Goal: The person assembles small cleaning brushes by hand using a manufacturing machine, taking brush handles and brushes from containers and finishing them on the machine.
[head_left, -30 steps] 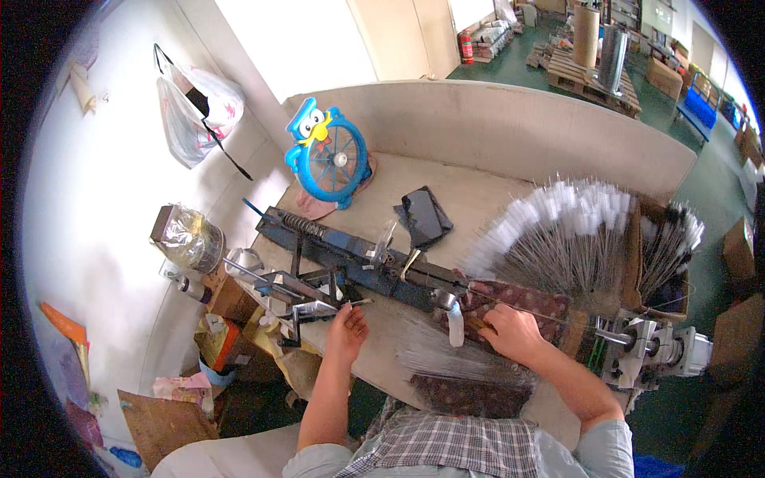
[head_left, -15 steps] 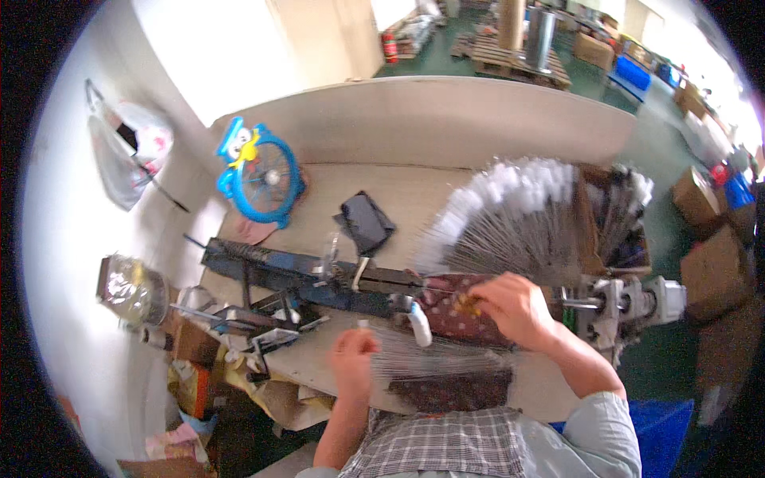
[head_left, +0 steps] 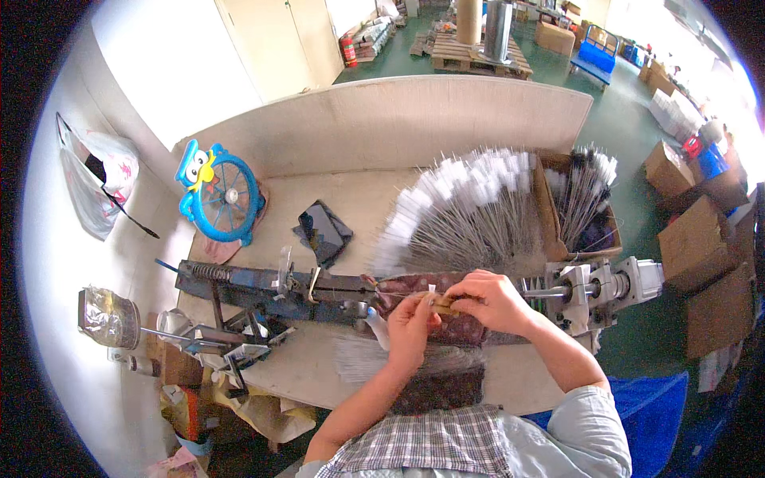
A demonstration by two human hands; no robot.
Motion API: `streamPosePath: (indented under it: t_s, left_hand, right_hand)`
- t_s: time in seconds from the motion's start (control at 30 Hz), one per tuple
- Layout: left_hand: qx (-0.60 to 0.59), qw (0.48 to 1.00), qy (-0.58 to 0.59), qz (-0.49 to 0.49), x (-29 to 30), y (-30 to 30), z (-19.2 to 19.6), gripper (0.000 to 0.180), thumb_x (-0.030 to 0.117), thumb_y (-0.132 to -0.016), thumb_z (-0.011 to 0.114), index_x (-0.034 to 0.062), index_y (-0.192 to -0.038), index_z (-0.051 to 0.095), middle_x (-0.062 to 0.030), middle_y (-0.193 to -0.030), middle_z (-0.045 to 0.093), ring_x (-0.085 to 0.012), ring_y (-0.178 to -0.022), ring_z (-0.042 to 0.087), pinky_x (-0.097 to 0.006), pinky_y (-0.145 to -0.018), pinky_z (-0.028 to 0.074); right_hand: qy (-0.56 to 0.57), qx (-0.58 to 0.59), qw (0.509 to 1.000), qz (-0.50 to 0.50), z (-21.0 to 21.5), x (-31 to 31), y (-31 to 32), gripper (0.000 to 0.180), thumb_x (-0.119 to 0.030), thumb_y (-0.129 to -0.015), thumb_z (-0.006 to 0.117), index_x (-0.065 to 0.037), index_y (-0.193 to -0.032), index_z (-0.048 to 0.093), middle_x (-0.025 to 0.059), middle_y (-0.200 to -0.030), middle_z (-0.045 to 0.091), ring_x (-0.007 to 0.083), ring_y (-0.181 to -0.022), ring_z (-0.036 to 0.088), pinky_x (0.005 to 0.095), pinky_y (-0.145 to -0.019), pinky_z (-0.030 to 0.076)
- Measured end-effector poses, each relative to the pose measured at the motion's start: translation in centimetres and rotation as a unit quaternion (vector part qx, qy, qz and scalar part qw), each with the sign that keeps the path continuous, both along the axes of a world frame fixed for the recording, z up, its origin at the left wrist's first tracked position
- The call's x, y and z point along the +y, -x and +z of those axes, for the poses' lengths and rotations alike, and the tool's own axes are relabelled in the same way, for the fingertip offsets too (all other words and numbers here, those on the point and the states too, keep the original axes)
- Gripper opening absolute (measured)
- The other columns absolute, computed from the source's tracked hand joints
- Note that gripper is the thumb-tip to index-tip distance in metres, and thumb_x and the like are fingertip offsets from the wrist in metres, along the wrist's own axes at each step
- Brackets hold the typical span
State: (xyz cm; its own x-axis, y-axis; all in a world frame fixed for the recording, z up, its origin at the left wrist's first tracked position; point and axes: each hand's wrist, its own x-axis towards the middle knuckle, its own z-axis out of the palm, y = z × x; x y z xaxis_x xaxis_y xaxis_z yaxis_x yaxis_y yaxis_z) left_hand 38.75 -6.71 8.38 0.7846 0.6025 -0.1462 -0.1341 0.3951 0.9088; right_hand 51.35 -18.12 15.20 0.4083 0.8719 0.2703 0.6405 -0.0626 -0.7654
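My left hand (head_left: pixel 409 328) and my right hand (head_left: pixel 492 303) meet over a dark red spotted cloth (head_left: pixel 406 283) on the machine. My right fingers pinch a small brass-coloured piece (head_left: pixel 443 306). The left fingertips press together against its near end; a small white tip (head_left: pixel 431 288) sticks up there, and what they hold is mostly hidden. Under my left forearm lies a bundle of thin clear wires (head_left: pixel 358 360), partly on another dark cloth (head_left: pixel 438 389). A white bottle-shaped thing (head_left: pixel 378 328) stands beside my left hand.
A long dark machine bar (head_left: pixel 255 285) crosses the table, with a metal shaft unit (head_left: pixel 586 293) at right. Behind lie a fan of white-tipped wire brushes (head_left: pixel 454 199), a cardboard box (head_left: pixel 550 215) of dark-tipped ones, a black phone (head_left: pixel 322 233) and a blue toy-shaped fan (head_left: pixel 227 195).
My left hand has moved up and right from beside the wire bundle to meet my right hand. The right hand still holds the brass-coloured piece. The whole view has shifted.
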Motion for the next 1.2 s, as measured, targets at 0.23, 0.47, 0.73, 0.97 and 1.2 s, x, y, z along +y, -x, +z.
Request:
streamPosePath:
  t_s: [0.23,0.47,0.73,0.97,1.2]
  left_hand:
    - [0.041,0.987,0.062,0.139,1.7,1.7,1.5,0.012,0.017,-0.089,0.057,0.0053,-0.089,0.059,-0.0044,-0.078,0.061,-0.0096,-0.06,0.053,-0.023,-0.054,0.043]
    - [0.04,0.982,0.132,0.128,2.0,2.2,1.9,0.017,0.02,-0.089,0.058,0.0031,-0.088,0.059,-0.0048,-0.075,0.061,-0.0085,-0.059,0.053,-0.021,-0.054,0.043]
    - [0.07,0.994,0.084,0.031,2.5,2.4,2.0,0.046,0.044,-0.095,0.037,0.0017,-0.098,0.055,-0.0076,-0.083,0.061,-0.0162,-0.071,0.058,-0.028,-0.068,0.047]
    - [-0.072,0.963,0.242,0.095,2.2,2.0,1.2,0.04,0.043,-0.094,0.038,0.0075,-0.102,0.053,-0.0048,-0.093,0.059,-0.0135,-0.088,0.055,-0.028,-0.081,0.042]
    - [-0.097,0.959,0.24,0.117,1.5,1.5,1.6,0.012,0.013,-0.09,0.05,0.0047,-0.098,0.053,-0.0018,-0.086,0.057,-0.0116,-0.081,0.057,-0.025,-0.075,0.045]
  right_hand:
    - [-0.042,-0.242,0.969,-0.037,0.7,4.2,0.5,0.013,-0.014,-0.072,0.064,-0.008,-0.083,0.062,0.0035,-0.075,0.059,0.0236,-0.076,0.057,0.0355,-0.068,0.046]
    - [0.014,-0.204,0.978,0.032,-0.8,7.1,1.2,0.013,-0.019,-0.077,0.057,-0.008,-0.078,0.062,0.0066,-0.076,0.06,0.026,-0.079,0.057,0.0368,-0.07,0.047]
    - [0.088,0.006,0.996,0.006,-1.0,7.0,1.4,0.021,-0.023,-0.078,0.059,-0.006,-0.088,0.066,0.0112,-0.082,0.064,0.029,-0.082,0.059,0.0362,-0.073,0.048]
    - [0.021,-0.2,0.976,-0.084,-0.1,6.8,5.1,0.033,-0.023,-0.067,0.068,-0.007,-0.096,0.063,0.0048,-0.092,0.062,0.0239,-0.09,0.056,0.0368,-0.075,0.046]
    - [-0.092,-0.26,0.955,-0.112,-1.4,6.3,4.5,0.027,-0.02,-0.065,0.069,-0.013,-0.091,0.067,0.0004,-0.09,0.062,0.0201,-0.088,0.056,0.0342,-0.074,0.043]
